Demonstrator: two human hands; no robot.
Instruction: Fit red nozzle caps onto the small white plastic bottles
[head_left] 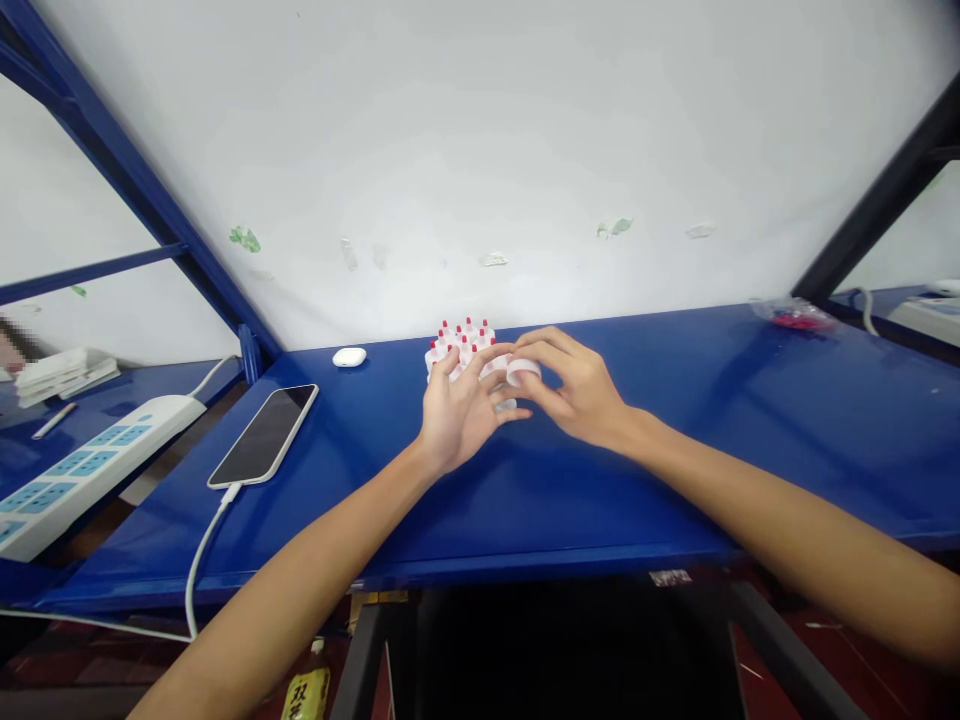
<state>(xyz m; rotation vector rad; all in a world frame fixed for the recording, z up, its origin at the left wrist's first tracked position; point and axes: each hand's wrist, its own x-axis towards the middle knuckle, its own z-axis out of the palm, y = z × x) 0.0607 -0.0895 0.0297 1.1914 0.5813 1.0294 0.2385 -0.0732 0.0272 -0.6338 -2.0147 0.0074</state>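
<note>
Fingertips and thumb of my right hand (574,385) are closed around a small white ring-shaped piece (523,368); it resembles a roll of tape, but its kind is not certain. My left hand (466,412) is held palm up just beside it, fingers spread, with the fingertips close to the ring. Whether they touch it cannot be told. Behind the left hand stands a tight cluster of small white bottles with red-tipped caps (459,345), partly hidden by the fingers. A pale translucent thing (507,403) shows between the left fingers.
Both hands are over a blue table (600,500) against a white wall. To the left lie a phone (266,435) on a charging cable and a white earphone case (349,357). A power strip (97,470) is further left. A clear bag with red pieces (795,315) lies back right.
</note>
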